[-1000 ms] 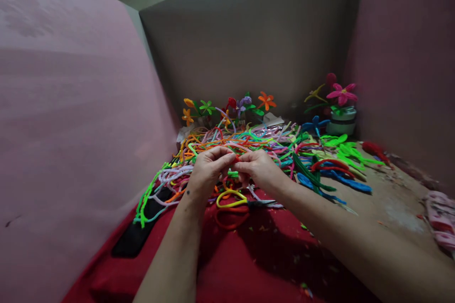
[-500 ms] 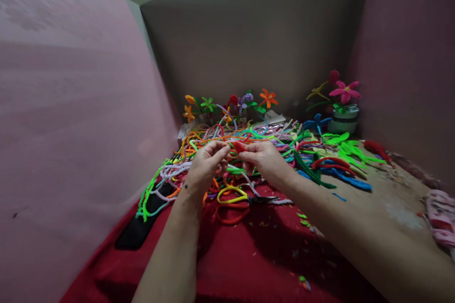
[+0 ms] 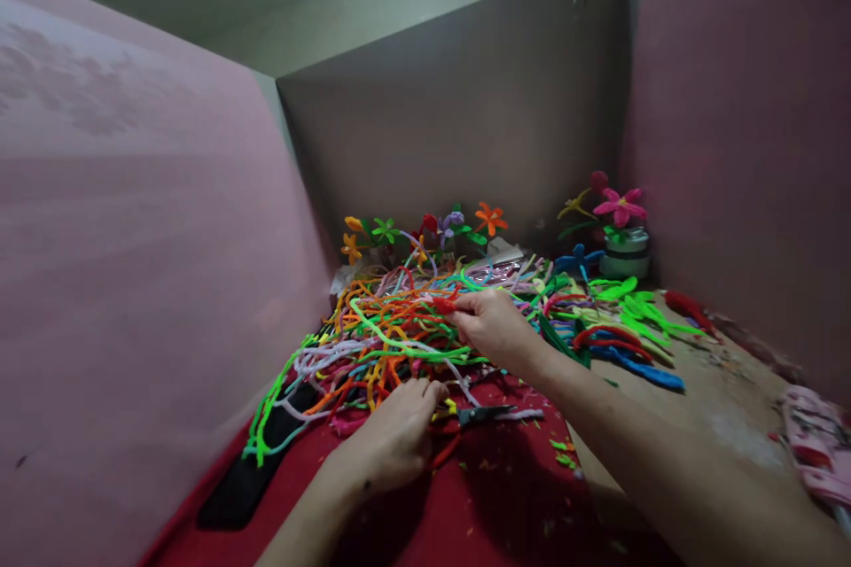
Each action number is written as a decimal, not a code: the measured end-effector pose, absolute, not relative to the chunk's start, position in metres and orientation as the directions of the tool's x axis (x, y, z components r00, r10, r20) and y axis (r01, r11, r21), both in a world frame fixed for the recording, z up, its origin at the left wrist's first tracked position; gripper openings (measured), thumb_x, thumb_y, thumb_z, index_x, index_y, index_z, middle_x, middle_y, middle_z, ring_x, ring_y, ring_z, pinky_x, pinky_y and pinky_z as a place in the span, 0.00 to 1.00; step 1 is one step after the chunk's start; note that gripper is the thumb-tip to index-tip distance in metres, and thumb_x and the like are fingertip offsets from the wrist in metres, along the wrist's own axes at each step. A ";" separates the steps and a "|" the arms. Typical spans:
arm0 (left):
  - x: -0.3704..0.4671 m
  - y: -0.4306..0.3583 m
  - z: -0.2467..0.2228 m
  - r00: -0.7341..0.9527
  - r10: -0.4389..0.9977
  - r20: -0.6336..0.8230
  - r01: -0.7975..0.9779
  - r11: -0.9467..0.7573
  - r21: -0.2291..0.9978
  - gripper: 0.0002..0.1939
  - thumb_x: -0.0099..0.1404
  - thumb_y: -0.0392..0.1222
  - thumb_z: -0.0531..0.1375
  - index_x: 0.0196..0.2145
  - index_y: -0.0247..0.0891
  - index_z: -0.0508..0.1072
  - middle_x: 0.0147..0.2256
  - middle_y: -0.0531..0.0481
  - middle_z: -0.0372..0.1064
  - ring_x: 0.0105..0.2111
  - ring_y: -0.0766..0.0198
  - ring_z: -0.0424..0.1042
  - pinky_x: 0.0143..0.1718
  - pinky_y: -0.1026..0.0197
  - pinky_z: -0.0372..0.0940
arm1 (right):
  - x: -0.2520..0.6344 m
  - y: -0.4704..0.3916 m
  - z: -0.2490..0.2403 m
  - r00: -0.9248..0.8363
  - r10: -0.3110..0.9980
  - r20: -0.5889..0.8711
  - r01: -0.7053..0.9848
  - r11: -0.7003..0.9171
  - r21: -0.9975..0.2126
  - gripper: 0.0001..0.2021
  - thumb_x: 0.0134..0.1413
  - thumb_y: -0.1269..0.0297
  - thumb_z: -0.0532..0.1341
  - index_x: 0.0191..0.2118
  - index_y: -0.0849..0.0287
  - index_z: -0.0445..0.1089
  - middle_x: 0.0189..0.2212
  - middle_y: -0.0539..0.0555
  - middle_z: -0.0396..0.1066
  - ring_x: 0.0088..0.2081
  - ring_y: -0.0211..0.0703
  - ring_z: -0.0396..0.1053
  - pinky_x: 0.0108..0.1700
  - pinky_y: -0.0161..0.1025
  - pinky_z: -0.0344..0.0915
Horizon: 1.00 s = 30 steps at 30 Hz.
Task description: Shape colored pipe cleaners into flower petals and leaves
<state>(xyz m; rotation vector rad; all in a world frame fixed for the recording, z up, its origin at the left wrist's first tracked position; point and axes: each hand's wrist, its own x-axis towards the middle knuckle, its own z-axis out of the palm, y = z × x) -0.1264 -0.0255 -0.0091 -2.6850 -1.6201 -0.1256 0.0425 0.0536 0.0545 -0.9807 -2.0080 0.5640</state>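
Note:
My right hand (image 3: 495,325) pinches a small red pipe-cleaner piece (image 3: 444,305) above the heap of coloured pipe cleaners (image 3: 392,319). Lower and to the left, my left hand (image 3: 405,430) has its fingers curled over the handles of the scissors (image 3: 484,414), hiding much of the yellow and red loops. The dark blades point right, lying over the red cloth (image 3: 505,496) beside a pale pipe cleaner.
Pipe-cleaner flowers (image 3: 490,218) stand behind the heap. A pot (image 3: 625,255) with a pink flower is at the back right. A black flat object (image 3: 236,487) lies at left, a pink clip-like item (image 3: 815,443) at far right. Pink walls flank both sides.
My left hand has let go of the red piece and moved down to the scissors' handles. My right hand still holds the piece. The view has tilted up.

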 end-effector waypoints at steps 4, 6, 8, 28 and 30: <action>-0.126 -0.027 -0.013 0.410 0.906 0.107 0.912 -0.410 -0.024 0.06 0.62 0.40 0.49 0.35 0.37 0.63 0.33 0.47 0.65 0.31 0.61 0.61 0.32 0.60 0.54 | 0.041 0.051 0.054 -0.370 0.765 0.527 0.454 0.644 -0.616 0.13 0.50 0.67 0.53 0.19 0.60 0.70 0.13 0.49 0.64 0.19 0.34 0.57 0.25 0.32 0.49; -0.128 -0.026 -0.016 0.388 0.916 0.105 0.921 -0.382 -0.071 0.04 0.61 0.37 0.49 0.33 0.37 0.62 0.32 0.47 0.65 0.30 0.61 0.61 0.31 0.59 0.53 | 0.041 0.050 0.054 -0.360 0.760 0.542 0.457 0.650 -0.608 0.13 0.49 0.68 0.53 0.19 0.60 0.70 0.13 0.49 0.63 0.19 0.34 0.57 0.24 0.32 0.48; -0.134 -0.027 -0.017 0.351 0.930 0.109 0.933 -0.337 -0.128 0.04 0.58 0.34 0.49 0.32 0.37 0.61 0.31 0.47 0.66 0.29 0.60 0.62 0.30 0.59 0.53 | 0.042 0.050 0.056 -0.345 0.761 0.550 0.460 0.648 -0.607 0.13 0.50 0.68 0.53 0.19 0.61 0.70 0.13 0.49 0.63 0.19 0.34 0.56 0.24 0.32 0.47; -0.128 -0.048 0.043 -0.035 0.958 0.283 0.919 0.142 -0.367 0.10 0.62 0.33 0.41 0.35 0.33 0.60 0.26 0.41 0.68 0.28 0.53 0.72 0.24 0.60 0.60 | 0.038 0.037 0.058 -0.388 0.750 0.536 0.708 0.615 -0.347 0.14 0.54 0.66 0.50 0.28 0.60 0.73 0.28 0.58 0.74 0.30 0.43 0.69 0.31 0.35 0.54; -0.127 -0.047 0.042 -0.025 0.961 0.274 0.914 0.133 -0.383 0.10 0.62 0.33 0.42 0.36 0.32 0.60 0.26 0.40 0.68 0.28 0.53 0.72 0.25 0.60 0.60 | 0.038 0.036 0.058 -0.394 0.748 0.533 0.711 0.616 -0.339 0.14 0.54 0.66 0.50 0.29 0.60 0.73 0.29 0.58 0.75 0.32 0.43 0.70 0.32 0.35 0.55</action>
